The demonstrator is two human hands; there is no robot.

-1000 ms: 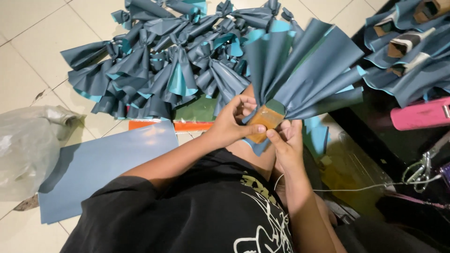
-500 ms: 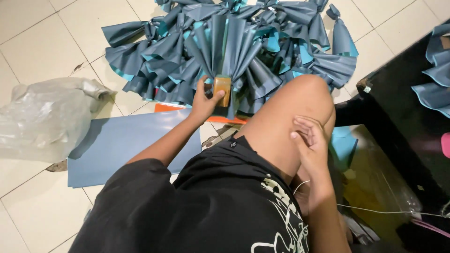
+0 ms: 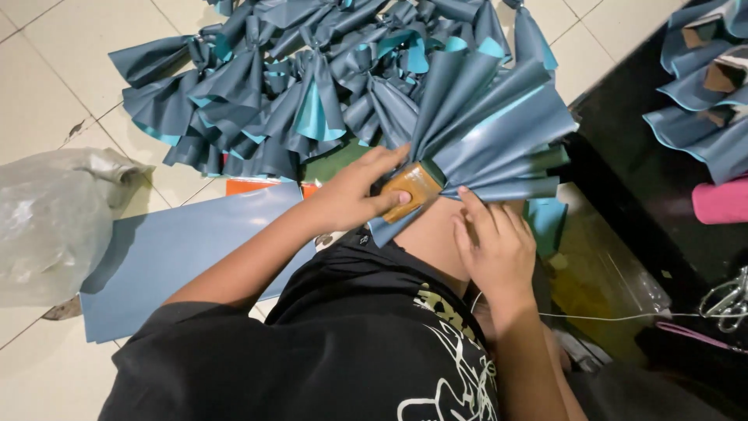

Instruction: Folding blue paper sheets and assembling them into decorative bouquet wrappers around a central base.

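Blue-grey pleated fan point(image 3: 487, 129) rests on the person's knee, its gathered neck wrapped in brown tape point(image 3: 411, 187). Left hand point(image 3: 354, 195) has its grip closed around the taped neck, thumb on the tape. Right hand point(image 3: 495, 249) lies beside it, fingers loosely curled, touching the fan's lower pleats. Finished fans point(image 3: 265, 93) heap on the floor behind.

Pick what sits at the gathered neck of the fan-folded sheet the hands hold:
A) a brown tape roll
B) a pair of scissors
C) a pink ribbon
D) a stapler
A: the left hand presses a brown tape roll against the pinched neck of the blue-grey pleated sheet, while the right hand steadies the sheet's lower edge; no scissors, ribbon or stapler is at the neck.
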